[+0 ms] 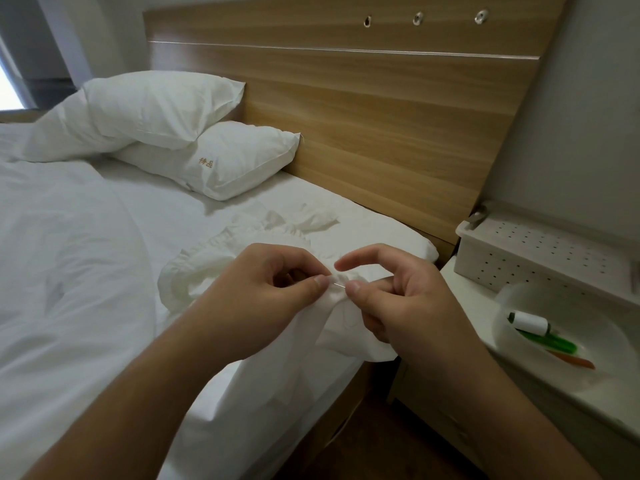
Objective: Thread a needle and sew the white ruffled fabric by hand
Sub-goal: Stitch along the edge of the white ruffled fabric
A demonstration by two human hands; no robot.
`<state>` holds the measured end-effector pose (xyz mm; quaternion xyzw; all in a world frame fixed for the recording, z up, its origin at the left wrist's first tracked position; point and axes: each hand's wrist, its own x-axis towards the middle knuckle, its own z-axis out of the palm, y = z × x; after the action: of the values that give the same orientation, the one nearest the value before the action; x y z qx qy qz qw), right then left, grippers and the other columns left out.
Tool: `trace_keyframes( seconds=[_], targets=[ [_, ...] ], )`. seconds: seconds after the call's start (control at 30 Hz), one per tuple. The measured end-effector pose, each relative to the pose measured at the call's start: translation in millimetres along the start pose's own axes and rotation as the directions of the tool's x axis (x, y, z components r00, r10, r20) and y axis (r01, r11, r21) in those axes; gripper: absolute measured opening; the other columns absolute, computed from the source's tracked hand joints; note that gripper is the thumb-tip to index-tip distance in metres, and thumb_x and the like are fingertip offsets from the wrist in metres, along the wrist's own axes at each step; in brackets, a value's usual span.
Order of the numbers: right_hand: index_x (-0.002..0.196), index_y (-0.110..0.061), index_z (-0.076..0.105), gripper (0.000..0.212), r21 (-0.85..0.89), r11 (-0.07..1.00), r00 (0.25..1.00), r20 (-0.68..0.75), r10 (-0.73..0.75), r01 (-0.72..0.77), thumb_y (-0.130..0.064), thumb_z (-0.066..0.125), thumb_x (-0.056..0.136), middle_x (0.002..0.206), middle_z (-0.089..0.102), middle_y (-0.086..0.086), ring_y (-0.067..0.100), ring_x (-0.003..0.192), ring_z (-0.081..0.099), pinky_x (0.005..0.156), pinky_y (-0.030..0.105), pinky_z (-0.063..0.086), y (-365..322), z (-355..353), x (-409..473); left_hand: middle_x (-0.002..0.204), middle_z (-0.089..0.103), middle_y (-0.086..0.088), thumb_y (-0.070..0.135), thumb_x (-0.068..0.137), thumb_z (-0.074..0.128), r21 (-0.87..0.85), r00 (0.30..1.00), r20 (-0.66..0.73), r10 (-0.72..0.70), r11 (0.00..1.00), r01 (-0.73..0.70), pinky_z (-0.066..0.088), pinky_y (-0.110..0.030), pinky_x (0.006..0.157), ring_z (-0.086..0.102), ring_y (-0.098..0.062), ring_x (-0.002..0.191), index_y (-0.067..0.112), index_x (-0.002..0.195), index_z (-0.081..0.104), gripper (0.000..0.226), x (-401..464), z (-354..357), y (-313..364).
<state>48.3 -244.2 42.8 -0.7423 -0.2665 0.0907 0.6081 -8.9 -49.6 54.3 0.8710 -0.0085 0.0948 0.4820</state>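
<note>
We see both hands meeting over the edge of a bed (pixel 104 271), working on a white ruffled fabric (pixel 221 268) that lies bunched on the sheet and trails down over the bed's side. The left hand (pixel 263 299) has its fingers curled, its thumb and forefinger pinching a fold of the fabric. The right hand (pixel 398 299) pinches the same fold from the other side, with its forefinger lifted and bent above. Between the two thumbs we make out a thin needle (pixel 337 285) lying across the fabric; which hand actually holds it we cannot tell, and no thread is clear enough to see.

Two white pillows (pixel 194 147) are stacked against the wooden headboard (pixel 363 109). Beside the bed stands a white table (pixel 478 306) carrying a perforated white box (pixel 540 258) and, nearer to us, a pale bowl (pixel 554 372). In the bowl lie a spool of white thread (pixel 530 323), a green tool (pixel 550 341) and an orange one (pixel 571 360).
</note>
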Motion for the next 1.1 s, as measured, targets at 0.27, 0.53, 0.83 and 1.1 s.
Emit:
trace_keyframes(
  seconds=[0.27, 0.53, 0.83, 1.1],
  targets=[
    [0.109, -0.023, 0.069, 0.016, 0.038, 0.999, 1.0, 0.003, 0.011, -0.011, -0.012, 0.064, 0.1, 0.048, 0.044, -0.001, 0.011, 0.044, 0.039, 0.044, 0.022, 0.036, -0.9, 0.7, 1.0, 0.087, 0.08, 0.002, 0.022, 0.101, 0.069, -0.005, 1.0, -0.006, 0.006, 1.0, -0.006, 0.063, -0.053, 0.084, 0.076, -0.018, 0.086, 0.028, 0.095, 0.084, 0.017, -0.4, 0.1, -1.8],
    [0.106, -0.024, 0.069, 0.015, 0.042, 0.999, 1.0, -0.013, 0.014, -0.014, -0.011, 0.064, 0.099, 0.05, 0.049, 0.002, 0.009, 0.046, 0.042, 0.046, 0.021, 0.04, -2.4, 1.2, -0.1, 0.085, 0.079, 0.005, 0.024, 0.101, 0.069, -0.001, 1.0, -0.011, 0.002, 1.0, -0.002, 0.065, -0.046, 0.083, 0.075, -0.015, 0.084, 0.03, 0.094, 0.083, 0.017, 0.6, 0.8, -5.0],
    [0.108, -0.023, 0.068, 0.015, 0.015, 1.0, 1.0, -0.02, 0.023, -0.022, -0.012, 0.065, 0.099, 0.048, 0.049, -0.002, 0.007, 0.044, 0.043, 0.045, 0.019, 0.039, 1.0, 2.2, 0.2, 0.087, 0.08, 0.004, 0.023, 0.1, 0.069, -0.01, 1.0, -0.012, 0.01, 1.0, -0.01, 0.063, -0.051, 0.086, 0.076, -0.016, 0.086, 0.028, 0.095, 0.084, 0.016, 0.8, 1.0, -5.4],
    [0.12, -0.036, 0.067, 0.026, -0.128, 0.992, 1.0, -0.007, -0.018, 0.017, -0.018, 0.061, 0.102, 0.051, 0.054, 0.002, 0.008, 0.045, 0.048, 0.048, 0.02, 0.043, 5.7, 2.3, 0.3, 0.085, 0.079, 0.004, 0.024, 0.1, 0.069, -0.012, 1.0, -0.011, 0.02, 1.0, -0.02, 0.064, -0.044, 0.082, 0.076, -0.016, 0.084, 0.029, 0.095, 0.083, 0.016, 0.6, 0.8, -6.7]
  ],
)
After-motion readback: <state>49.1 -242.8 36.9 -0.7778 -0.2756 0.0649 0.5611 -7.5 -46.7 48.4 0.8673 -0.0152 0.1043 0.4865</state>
